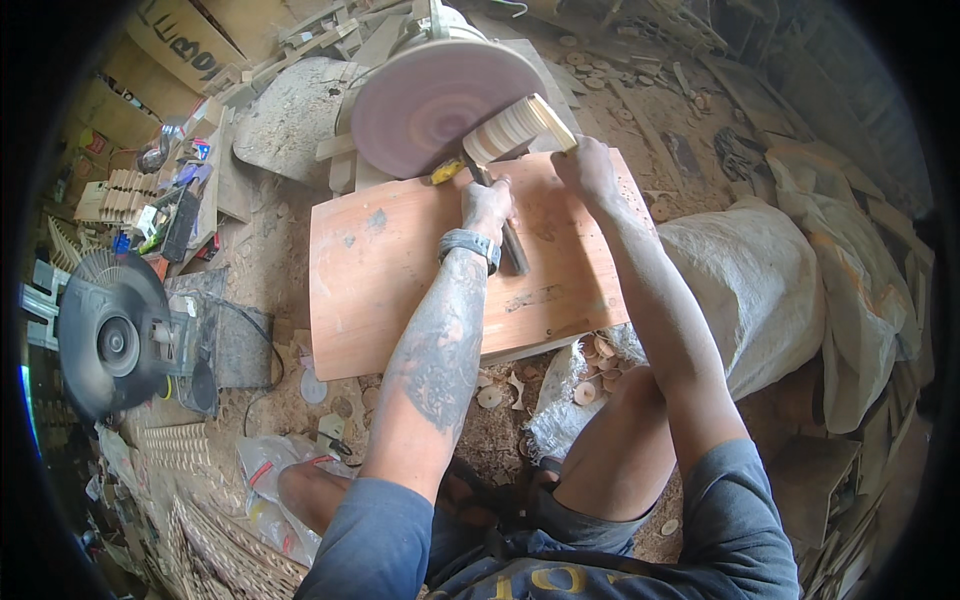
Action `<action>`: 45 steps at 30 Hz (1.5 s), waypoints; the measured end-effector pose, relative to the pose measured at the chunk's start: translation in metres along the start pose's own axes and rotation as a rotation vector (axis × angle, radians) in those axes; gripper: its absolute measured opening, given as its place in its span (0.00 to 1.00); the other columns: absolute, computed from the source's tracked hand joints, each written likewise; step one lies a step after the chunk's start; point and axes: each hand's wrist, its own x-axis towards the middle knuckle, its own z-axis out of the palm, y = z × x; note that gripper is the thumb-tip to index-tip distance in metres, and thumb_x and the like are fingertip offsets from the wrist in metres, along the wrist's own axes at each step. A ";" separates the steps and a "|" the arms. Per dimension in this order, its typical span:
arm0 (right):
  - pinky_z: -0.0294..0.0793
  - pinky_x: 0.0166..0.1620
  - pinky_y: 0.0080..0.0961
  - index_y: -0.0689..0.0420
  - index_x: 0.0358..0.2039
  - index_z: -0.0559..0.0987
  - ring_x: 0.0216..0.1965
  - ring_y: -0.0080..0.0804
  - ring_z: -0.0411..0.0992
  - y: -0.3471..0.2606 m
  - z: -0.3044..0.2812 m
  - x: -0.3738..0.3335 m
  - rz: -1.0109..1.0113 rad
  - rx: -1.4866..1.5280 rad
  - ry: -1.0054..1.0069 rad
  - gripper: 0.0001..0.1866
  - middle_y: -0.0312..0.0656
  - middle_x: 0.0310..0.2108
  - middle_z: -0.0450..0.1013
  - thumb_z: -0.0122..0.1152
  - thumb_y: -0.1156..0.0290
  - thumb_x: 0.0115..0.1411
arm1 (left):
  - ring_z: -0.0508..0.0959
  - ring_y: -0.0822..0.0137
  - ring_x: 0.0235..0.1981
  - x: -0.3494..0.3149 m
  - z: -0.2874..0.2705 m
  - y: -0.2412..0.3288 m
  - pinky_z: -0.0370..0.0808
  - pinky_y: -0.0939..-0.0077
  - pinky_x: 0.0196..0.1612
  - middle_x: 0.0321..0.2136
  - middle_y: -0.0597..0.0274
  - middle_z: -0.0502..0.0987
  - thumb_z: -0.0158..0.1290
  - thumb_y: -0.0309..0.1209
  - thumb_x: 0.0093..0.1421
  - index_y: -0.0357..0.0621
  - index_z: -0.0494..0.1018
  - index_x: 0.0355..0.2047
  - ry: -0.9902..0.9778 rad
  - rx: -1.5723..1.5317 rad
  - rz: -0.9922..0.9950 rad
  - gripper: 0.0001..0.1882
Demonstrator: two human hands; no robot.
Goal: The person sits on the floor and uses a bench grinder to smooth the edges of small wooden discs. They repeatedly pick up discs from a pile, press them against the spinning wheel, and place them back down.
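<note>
My left hand [487, 207] is closed round a dark metal bar [515, 252] lying across the wooden work board [375, 270]. Just ahead of it, a rounded stack of pale wooden discs [503, 130] is tilted against the lower right face of a big sanding disc [440, 100]. At the stack's right end is a flat wooden piece [552, 124], and my right hand [588, 172] grips its near corner with bent fingers. Whether the stack and this piece are joined, I cannot tell. A small yellow object [447, 171] sits at the board's far edge, below the sanding disc.
A dark fan [115, 335] stands at the left, its cable on the dusty floor. Behind it is a cluttered shelf with a black tray [181, 226]. White sacks [745, 285] bulge at the right. Loose wooden rounds [489, 397] and scraps lie under the board.
</note>
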 end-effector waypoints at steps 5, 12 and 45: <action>0.76 0.35 0.43 0.64 0.30 0.80 0.27 0.52 0.78 0.001 0.001 0.001 -0.053 -0.051 0.023 0.13 0.57 0.22 0.76 0.60 0.67 0.50 | 0.64 0.72 0.12 0.001 -0.001 -0.002 0.64 0.71 0.14 0.16 0.66 0.65 0.52 0.32 0.66 0.41 0.67 0.26 -0.011 -0.005 0.017 0.12; 0.76 0.37 0.44 0.64 0.31 0.80 0.30 0.54 0.78 -0.004 -0.002 -0.002 -0.011 0.001 0.004 0.13 0.58 0.25 0.77 0.60 0.66 0.50 | 0.64 0.72 0.12 0.002 -0.002 -0.002 0.63 0.71 0.14 0.16 0.66 0.65 0.52 0.33 0.66 0.41 0.66 0.25 -0.019 0.012 0.026 0.13; 0.76 0.36 0.41 0.64 0.31 0.80 0.27 0.50 0.78 -0.005 -0.004 -0.002 -0.013 0.007 0.004 0.12 0.56 0.22 0.76 0.59 0.68 0.51 | 0.64 0.71 0.12 -0.008 0.000 0.005 0.63 0.70 0.14 0.17 0.66 0.65 0.51 0.31 0.67 0.39 0.67 0.27 -0.008 -0.001 0.021 0.12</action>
